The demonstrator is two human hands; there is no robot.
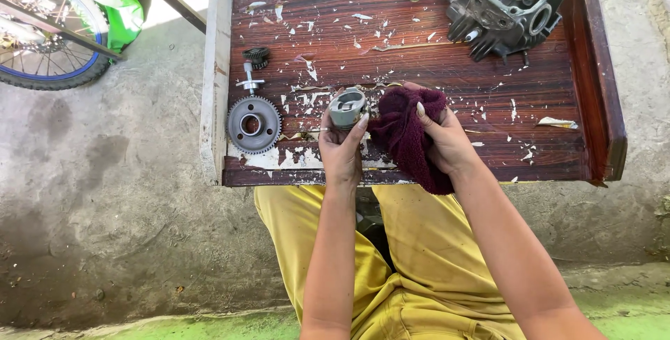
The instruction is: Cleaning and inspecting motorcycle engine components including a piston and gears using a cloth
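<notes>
Left hand is gripping a small grey piston upright at its fingertips, open end tilting toward the camera. Right hand is closing around a maroon rag just beside it, to the piston's right. Both are hovering over the wooden table, a large gear lying left, an engine casing far behind.

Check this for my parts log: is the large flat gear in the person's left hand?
No: the large flat gear lies on the wooden table, while the left hand holds a small metal piston.
</notes>
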